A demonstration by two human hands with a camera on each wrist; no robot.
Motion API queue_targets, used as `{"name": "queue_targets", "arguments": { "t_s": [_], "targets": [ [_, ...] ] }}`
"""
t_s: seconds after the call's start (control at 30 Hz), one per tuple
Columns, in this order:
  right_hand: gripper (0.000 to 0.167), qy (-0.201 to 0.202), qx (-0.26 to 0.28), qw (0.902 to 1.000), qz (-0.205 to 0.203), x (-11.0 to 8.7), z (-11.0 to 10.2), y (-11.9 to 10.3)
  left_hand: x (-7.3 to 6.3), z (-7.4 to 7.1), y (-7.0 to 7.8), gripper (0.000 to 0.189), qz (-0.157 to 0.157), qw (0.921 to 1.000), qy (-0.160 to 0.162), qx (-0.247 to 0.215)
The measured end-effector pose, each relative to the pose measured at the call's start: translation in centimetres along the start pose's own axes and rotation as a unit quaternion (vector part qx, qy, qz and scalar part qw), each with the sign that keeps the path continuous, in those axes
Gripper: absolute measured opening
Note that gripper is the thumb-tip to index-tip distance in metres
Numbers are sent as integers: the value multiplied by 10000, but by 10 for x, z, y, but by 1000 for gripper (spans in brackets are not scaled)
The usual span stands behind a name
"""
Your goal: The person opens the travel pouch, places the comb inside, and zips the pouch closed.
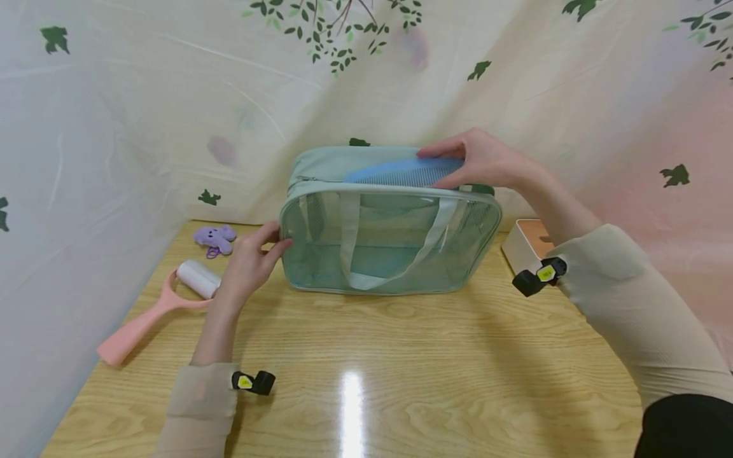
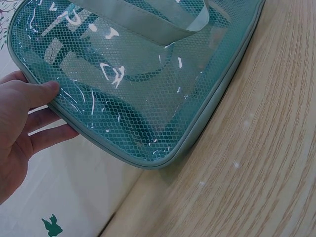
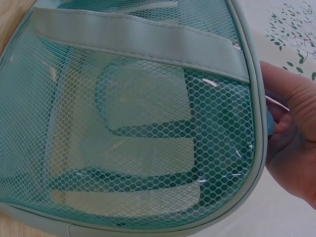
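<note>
A pale green see-through bag (image 1: 395, 245) with a strap handle stands upright on the table, its top unzipped. My left hand (image 1: 251, 261) pinches the bag's left edge, thumb on the front panel and fingers behind, as the left wrist view also shows of the hand (image 2: 24, 118). At the top opening my right hand (image 1: 487, 159) grips a blue comb (image 1: 395, 173) by its right end. The comb lies lengthwise along the opening, teeth toward the front, its lower edge hidden behind the front rim. In the right wrist view the bag hides most of the comb.
Left of the bag lie a pink-handled lint roller (image 1: 143, 324) and a small purple plush toy (image 1: 214, 239). A white box with an orange-brown top (image 1: 523, 245) stands to the right, partly behind my right forearm. A leaf-patterned curtain (image 1: 229, 95) hangs close behind the bag.
</note>
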State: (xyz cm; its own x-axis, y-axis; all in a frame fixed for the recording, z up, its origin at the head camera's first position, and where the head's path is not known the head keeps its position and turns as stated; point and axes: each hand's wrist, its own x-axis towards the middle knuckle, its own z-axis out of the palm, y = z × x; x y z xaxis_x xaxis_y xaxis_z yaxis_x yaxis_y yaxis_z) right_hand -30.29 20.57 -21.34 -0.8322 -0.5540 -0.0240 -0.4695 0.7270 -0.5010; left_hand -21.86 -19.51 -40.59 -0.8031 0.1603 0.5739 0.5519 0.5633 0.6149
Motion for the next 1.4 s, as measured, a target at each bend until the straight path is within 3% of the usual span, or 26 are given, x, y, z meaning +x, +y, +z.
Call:
{"name": "queue_targets", "arguments": {
  "t_s": [1.13, 1.4],
  "targets": [
    [59, -262, 206, 9994, -52, -1, 0, 7, 0, 0, 0, 10, -97, 9999, -28, -23],
    [53, -424, 756, 9962, -130, -1, 3, 8, 0, 0, 1, 10, -61, 10000, -51, -4]
  ]
}}
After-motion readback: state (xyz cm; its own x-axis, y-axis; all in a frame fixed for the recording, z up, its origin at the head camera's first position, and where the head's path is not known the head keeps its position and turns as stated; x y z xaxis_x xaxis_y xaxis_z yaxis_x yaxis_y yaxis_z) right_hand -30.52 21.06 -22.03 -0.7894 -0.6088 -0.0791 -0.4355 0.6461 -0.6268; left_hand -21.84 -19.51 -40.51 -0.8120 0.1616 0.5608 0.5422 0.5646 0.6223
